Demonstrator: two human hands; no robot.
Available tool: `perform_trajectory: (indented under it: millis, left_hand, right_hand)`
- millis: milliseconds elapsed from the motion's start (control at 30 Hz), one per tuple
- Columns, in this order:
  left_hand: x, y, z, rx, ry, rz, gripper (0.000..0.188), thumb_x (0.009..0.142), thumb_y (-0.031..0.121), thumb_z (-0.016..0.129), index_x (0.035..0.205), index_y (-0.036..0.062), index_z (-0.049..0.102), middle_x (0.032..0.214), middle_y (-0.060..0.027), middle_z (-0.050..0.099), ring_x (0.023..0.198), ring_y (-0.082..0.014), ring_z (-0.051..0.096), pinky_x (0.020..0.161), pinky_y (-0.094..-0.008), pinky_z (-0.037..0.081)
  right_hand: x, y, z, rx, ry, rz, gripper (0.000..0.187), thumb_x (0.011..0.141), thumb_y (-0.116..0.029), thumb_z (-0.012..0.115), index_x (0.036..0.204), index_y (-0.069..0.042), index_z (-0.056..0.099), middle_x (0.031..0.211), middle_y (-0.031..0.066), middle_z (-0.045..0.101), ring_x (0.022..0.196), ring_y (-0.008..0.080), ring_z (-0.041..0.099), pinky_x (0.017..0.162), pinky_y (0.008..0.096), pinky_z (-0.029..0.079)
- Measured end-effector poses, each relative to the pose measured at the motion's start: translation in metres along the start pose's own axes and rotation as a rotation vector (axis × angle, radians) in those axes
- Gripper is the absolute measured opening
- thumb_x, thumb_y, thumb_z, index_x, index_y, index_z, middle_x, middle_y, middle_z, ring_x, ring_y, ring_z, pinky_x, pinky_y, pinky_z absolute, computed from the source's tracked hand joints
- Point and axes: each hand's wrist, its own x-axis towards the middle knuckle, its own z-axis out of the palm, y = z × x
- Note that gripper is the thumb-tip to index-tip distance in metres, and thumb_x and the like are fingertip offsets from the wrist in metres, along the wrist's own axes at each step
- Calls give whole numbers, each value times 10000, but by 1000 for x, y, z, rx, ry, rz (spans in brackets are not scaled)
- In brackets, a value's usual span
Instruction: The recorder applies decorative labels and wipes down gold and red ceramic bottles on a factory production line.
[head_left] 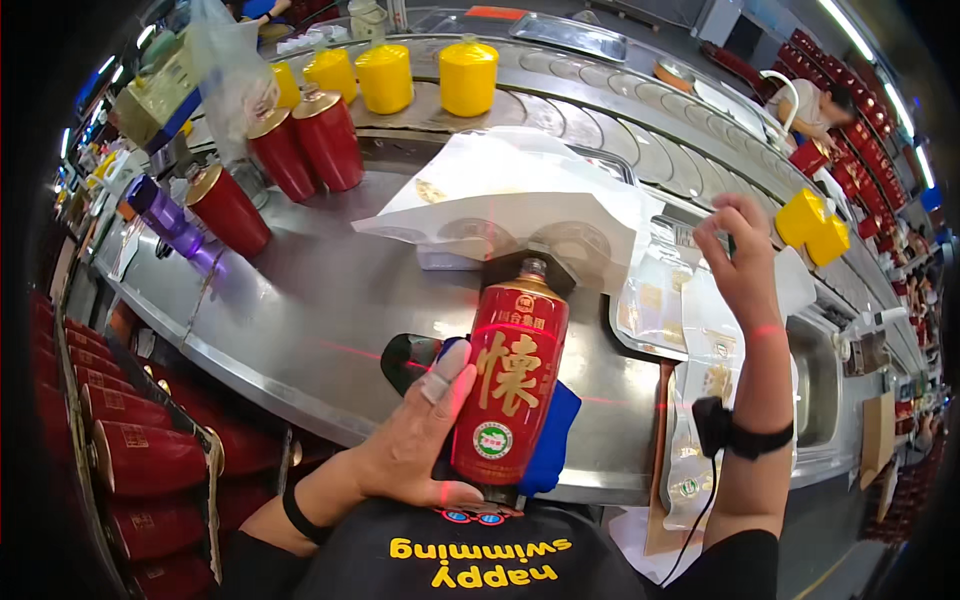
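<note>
A red bottle [512,385] with gold lettering and a green-and-white round emblem leans back in front of me, its open neck pointing away. My left hand [425,420] is closed round its left side and lower end, with a wrap on one finger. A blue cloth [555,440] lies beneath and right of the bottle. My right hand [742,255] is raised over the right side of the bench, its fingers curled into a pinch. Whatever they hold, if anything, is too small to make out. Below that hand lie clear sheets with gold decals [715,375].
White paper [520,185] covers the bench's far middle, beside a metal tray [640,340]. Red bottles [325,140] and a purple flask [165,215] stand left. Yellow-wrapped bottles [468,78] line the conveyor [560,110]. A sink [815,385] is right; racked red bottles [150,458] are lower left.
</note>
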Motion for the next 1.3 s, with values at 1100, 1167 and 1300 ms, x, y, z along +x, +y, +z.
perform_trajectory:
  millis: [1100,1167,1300]
  left_hand:
    - [12,-24,-5,-503,140,-10,1080,863,405,749,1561,-60,69,1613,-296,154,1510,-379,191,1211,-418,186]
    - [33,-19,3,-730,246,-206,969,916,368,708,1549,-61,114,1557,-295,280,1447,-350,330,1177,-409,272]
    - [53,-25,15,-717,334,-233,858,952,328,684,1524,-59,174,1470,-265,409,1348,-318,461,1117,-390,366]
  right_hand:
    - [-59,-194,57,647,-59,324,85,849,-70,719,894,-41,653,1141,144,568,1039,236,574,861,332,460]
    - [-57,-198,61,597,-81,345,107,857,-95,732,906,-47,650,1171,132,557,1051,214,560,862,322,456]
    - [-55,-191,70,505,-33,263,103,876,-88,719,955,-54,664,1196,119,543,1029,183,556,814,287,457]
